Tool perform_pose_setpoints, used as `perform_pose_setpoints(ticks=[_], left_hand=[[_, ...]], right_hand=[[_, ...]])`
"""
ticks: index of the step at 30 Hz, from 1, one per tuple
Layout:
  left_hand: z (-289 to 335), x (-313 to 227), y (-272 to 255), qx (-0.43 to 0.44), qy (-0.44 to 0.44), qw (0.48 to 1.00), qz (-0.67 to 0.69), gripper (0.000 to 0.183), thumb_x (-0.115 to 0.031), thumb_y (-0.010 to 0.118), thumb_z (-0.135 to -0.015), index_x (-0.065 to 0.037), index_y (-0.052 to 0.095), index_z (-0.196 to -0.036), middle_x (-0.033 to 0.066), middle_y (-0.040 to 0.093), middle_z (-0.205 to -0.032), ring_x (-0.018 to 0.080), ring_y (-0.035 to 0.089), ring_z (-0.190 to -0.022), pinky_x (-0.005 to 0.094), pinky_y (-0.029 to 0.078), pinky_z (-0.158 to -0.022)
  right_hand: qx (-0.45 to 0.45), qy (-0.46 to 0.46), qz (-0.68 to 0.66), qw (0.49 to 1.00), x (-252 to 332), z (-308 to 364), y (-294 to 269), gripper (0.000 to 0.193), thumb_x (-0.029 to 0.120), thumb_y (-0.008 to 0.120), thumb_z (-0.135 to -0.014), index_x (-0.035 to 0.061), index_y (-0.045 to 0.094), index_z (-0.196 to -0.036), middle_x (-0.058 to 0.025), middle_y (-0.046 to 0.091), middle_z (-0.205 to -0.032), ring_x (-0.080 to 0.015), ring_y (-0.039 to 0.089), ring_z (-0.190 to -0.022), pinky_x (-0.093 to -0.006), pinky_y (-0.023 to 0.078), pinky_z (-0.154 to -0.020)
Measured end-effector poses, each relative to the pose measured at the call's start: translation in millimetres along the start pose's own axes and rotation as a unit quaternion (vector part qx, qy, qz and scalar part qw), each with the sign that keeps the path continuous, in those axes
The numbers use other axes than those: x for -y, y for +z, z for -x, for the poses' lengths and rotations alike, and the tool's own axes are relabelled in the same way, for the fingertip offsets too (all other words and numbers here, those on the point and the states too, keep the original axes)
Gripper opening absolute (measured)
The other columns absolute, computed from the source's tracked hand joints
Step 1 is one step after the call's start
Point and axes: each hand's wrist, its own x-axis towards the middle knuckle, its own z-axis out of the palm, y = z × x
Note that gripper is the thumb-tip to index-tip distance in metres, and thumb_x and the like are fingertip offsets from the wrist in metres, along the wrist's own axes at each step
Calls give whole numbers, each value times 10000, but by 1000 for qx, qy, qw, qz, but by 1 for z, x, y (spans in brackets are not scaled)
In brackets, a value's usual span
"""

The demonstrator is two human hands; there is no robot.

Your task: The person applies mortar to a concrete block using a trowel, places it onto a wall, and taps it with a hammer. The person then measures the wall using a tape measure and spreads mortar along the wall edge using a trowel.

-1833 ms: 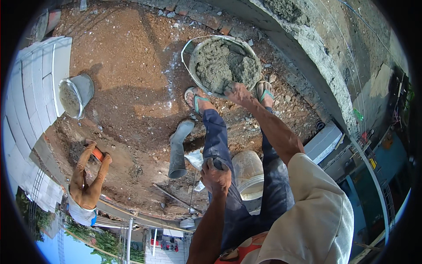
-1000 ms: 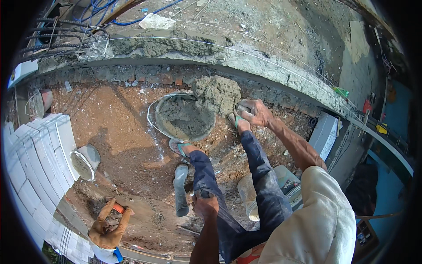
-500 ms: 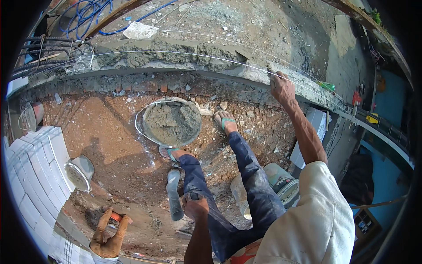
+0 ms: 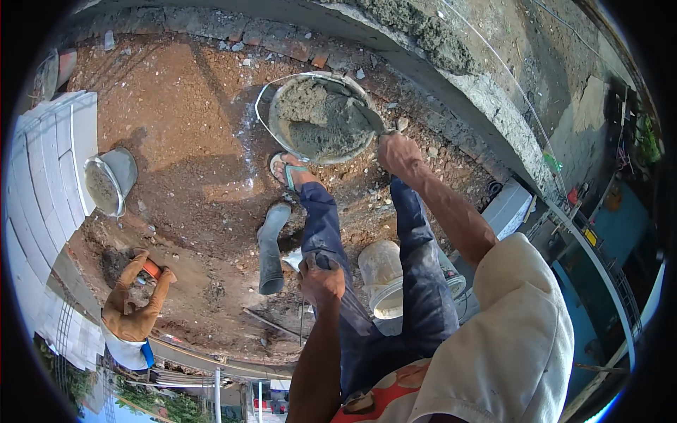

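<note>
My right hand (image 4: 400, 154) grips a trowel (image 4: 368, 117) by its handle, which the fingers mostly cover. The trowel's blade reaches into wet grey mortar (image 4: 310, 134) in a wide round tub (image 4: 273, 120) with a thin wire handle. My left hand (image 4: 322, 280) is closed at my left knee, around something dark that I cannot make out. My sandalled left foot (image 4: 296, 171) stands beside the tub's near rim. A grey rubber boot or bent pipe (image 4: 272, 247) lies left of my left leg.
A mortar-topped low wall (image 4: 486, 106) runs behind the tub, with a string line (image 4: 518, 81) along it. Pale buckets (image 4: 377, 264) stand by my legs. At left are stacked white blocks (image 4: 42, 169), a bucket of mortar (image 4: 130, 173) and a person in orange-brown sleeves (image 4: 134, 310).
My right hand has come down from the wall top to the tub, bringing the trowel into the mortar. The view has turned and shifted; my left hand stays at the knee.
</note>
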Motion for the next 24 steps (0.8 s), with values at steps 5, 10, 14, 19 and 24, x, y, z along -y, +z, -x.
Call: perform_pose_setpoints(ticks=[5,10,14,19,24], left_hand=[[-9,17,6,10,7,1000,24,654,-402,712,-824,-131,592,-1407,114,579,-1401,357,571,-1278,504,479,-1075],[-12,33,-5,25,3,999,37,648,-403,710,-834,-126,591,-1407,118,578,-1404,371,569,-1274,501,482,-1065],[-13,21,-7,36,17,998,45,644,-404,709,-842,-123,590,-1410,112,568,-1432,361,562,-1286,493,479,-1071],[-14,30,-8,15,3,999,30,620,-393,698,-859,-125,597,-1409,108,584,-1426,353,570,-1286,485,471,-1091],[-7,12,-10,13,14,1000,13,607,-383,700,-868,-118,606,-1406,109,599,-1412,354,581,-1278,483,469,-1105]], right_hand=[[-77,-63,-103,990,50,-55,26,240,232,594,-951,8,670,-992,-234,722,-874,-412,726,-783,-515,597,-719],[-74,-68,-211,972,86,-41,41,277,256,617,-912,-11,690,-904,-289,704,-839,-505,693,-844,-557,572,-798],[-38,-50,-215,975,86,-62,50,312,293,623,-912,4,697,-1004,-301,711,-931,-509,686,-918,-548,563,-850],[13,-39,-315,948,126,-56,39,442,368,685,-929,5,710,-1181,-290,725,-1119,-433,714,-1036,-468,578,-898],[10,-111,-354,928,79,-47,54,432,362,720,-946,16,743,-1203,-272,744,-1101,-359,736,-966,-433,577,-882]])
